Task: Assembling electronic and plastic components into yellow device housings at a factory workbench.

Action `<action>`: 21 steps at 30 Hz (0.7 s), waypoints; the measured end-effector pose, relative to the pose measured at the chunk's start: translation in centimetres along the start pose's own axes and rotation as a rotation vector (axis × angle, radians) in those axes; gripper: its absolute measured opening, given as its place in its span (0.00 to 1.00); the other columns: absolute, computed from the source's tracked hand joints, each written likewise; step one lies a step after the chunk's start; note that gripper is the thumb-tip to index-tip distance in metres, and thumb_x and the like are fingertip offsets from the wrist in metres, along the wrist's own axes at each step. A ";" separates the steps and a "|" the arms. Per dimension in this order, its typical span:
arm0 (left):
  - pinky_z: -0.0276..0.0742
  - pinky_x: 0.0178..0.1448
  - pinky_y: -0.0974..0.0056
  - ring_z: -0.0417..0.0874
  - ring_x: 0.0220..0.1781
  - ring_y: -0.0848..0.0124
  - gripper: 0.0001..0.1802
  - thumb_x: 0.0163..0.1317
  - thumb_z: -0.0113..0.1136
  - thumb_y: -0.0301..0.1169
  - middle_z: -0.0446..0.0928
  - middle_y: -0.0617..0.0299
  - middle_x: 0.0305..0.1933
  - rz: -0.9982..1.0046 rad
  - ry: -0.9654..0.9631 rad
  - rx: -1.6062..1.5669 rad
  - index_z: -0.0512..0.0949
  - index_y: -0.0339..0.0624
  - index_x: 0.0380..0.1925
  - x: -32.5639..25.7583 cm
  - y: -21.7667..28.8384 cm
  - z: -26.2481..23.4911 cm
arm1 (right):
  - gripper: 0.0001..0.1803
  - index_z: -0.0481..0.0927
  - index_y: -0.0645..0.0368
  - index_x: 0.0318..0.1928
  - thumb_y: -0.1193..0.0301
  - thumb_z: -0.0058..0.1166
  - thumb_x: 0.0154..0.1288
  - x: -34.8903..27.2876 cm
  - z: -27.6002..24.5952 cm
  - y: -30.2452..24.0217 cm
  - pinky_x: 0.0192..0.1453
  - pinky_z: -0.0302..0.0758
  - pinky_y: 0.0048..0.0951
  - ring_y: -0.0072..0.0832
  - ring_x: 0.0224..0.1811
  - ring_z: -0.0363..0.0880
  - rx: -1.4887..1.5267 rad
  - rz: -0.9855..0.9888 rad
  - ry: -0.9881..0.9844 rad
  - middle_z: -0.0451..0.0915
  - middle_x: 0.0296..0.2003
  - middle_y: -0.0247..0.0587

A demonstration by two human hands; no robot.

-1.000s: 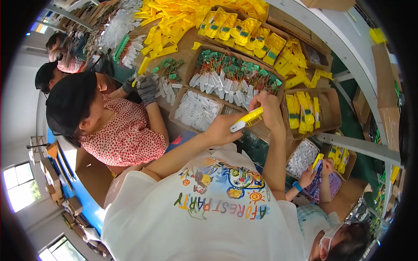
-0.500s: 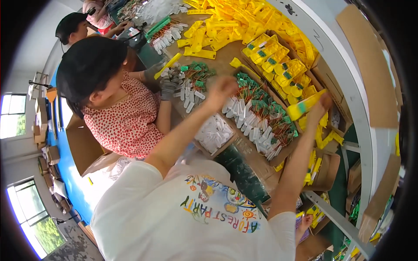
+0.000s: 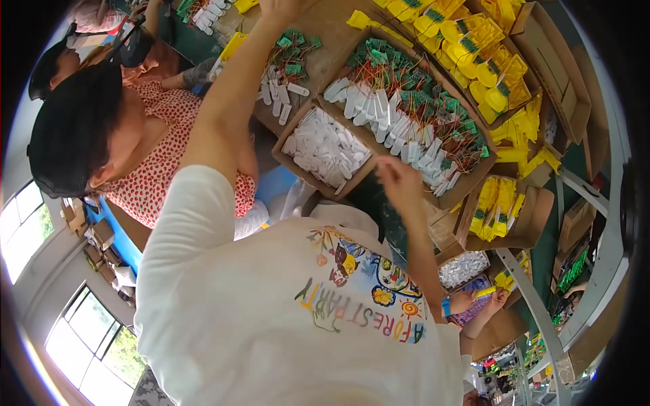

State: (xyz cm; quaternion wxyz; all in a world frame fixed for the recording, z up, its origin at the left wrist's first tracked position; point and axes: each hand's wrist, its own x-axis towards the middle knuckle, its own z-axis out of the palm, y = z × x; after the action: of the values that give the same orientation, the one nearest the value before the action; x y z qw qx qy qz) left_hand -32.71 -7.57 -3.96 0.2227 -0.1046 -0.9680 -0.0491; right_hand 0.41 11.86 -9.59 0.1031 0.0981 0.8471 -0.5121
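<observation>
My left hand [image 3: 279, 7] reaches to the far edge of the picture over the brown worktop. Its fingers are cut off there, so I cannot see what they hold. Slightly blurred, my right hand [image 3: 398, 181] hangs with loose, parted fingers and nothing visible in it. It is beside the near side of a long cardboard box [image 3: 338, 68] packed with wired parts: green circuit boards [image 3: 416, 105], thin red and yellow wires and white plastic tabs [image 3: 389, 125]. Left of that hand stands a smaller box [image 3: 286, 162] of loose white plastic pieces [image 3: 325, 145].
Yellow plastic housings with green boards [image 3: 484, 64] fill a box at the far right. Another box [image 3: 538, 220] holds more yellow pieces. A co-worker in a dotted top [image 3: 159, 169] sits at left. Another person's hand [image 3: 500, 298] holds a yellow piece. A grey metal bar [image 3: 535, 301] slants at right.
The yellow piece has left my right hand, which has come back toward me. My left hand has reached farther away. The view has shifted, so the boxes appear closer.
</observation>
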 end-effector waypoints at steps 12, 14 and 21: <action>0.72 0.57 0.51 0.78 0.51 0.57 0.17 0.61 0.51 0.28 0.75 0.49 0.42 -0.952 -0.895 -2.186 0.64 0.40 0.50 -24.8 2.2 -13.5 | 0.05 0.76 0.60 0.31 0.71 0.53 0.56 3.9 11.8 3.3 0.32 0.79 0.37 0.42 0.29 0.82 -0.622 -0.306 0.038 0.79 0.29 0.47; 0.67 0.64 0.53 0.72 0.59 0.55 0.20 0.66 0.49 0.33 0.70 0.48 0.55 -0.938 -0.940 -2.156 0.65 0.33 0.54 -29.0 2.2 -15.0 | 0.07 0.77 0.60 0.31 0.69 0.54 0.58 3.5 11.2 3.1 0.33 0.79 0.39 0.43 0.29 0.81 -0.657 -0.326 0.041 0.79 0.30 0.48; 0.70 0.61 0.57 0.73 0.56 0.57 0.23 0.67 0.49 0.34 0.69 0.53 0.54 -1.069 -0.949 -2.288 0.61 0.37 0.58 -33.3 2.9 -15.6 | 0.09 0.79 0.59 0.36 0.68 0.52 0.60 1.8 9.5 3.4 0.32 0.76 0.42 0.46 0.27 0.79 -0.497 -0.447 0.082 0.79 0.27 0.48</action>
State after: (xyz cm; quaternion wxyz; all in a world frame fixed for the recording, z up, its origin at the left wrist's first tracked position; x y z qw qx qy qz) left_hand 3.76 -12.95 -4.50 -0.3885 0.1502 -0.2892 -0.8619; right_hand 0.26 5.04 -17.30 -0.0253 -0.0978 0.9500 -0.2956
